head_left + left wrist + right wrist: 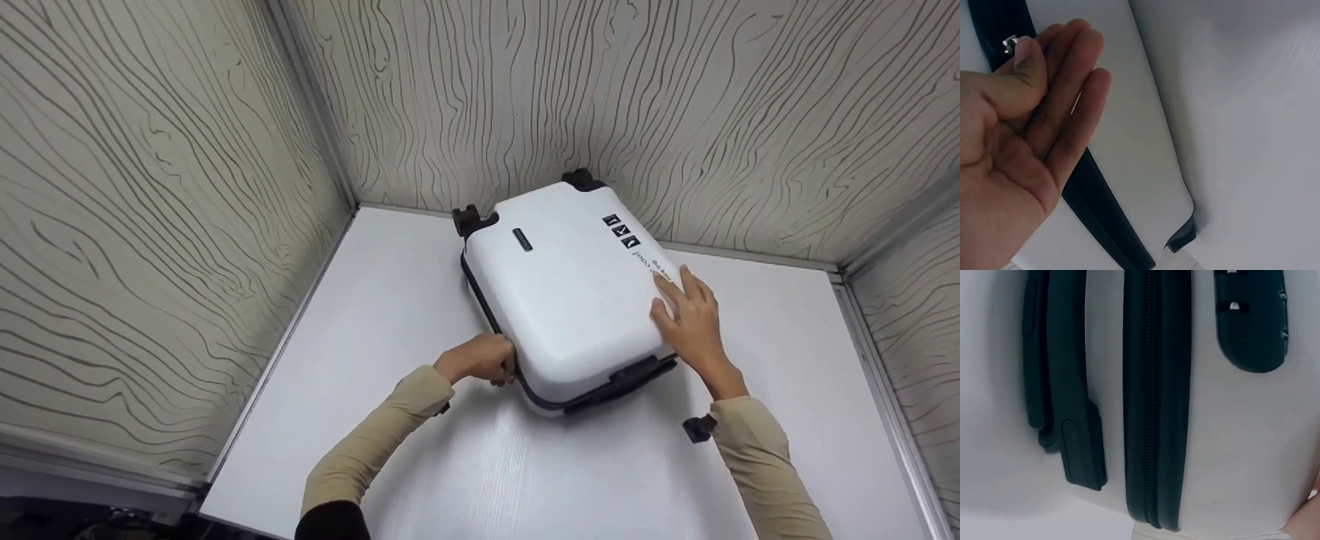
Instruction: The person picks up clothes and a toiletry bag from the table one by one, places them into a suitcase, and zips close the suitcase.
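A white hard-shell suitcase (570, 285) lies flat on the white table, its wheels pointing to the back wall. At its left side my left hand (484, 358) pinches a metal zipper pull (1010, 45) between thumb and fingers. The suitcase's black zipper band (1095, 197) runs on past that hand in the left wrist view. My right hand (694, 319) rests on the suitcase's right edge near the front, fingers spread on the shell. In the right wrist view, the zipper band (1154, 399) passes between a black handle (1069, 382) and a black lock (1252, 320).
Two black wheels (466, 220) stick out at the suitcase's far end. Patterned panels (525, 97) with wavy lines enclose the white table (375, 285) at the back, left and right. A small black camera (699, 429) sits on the right wrist.
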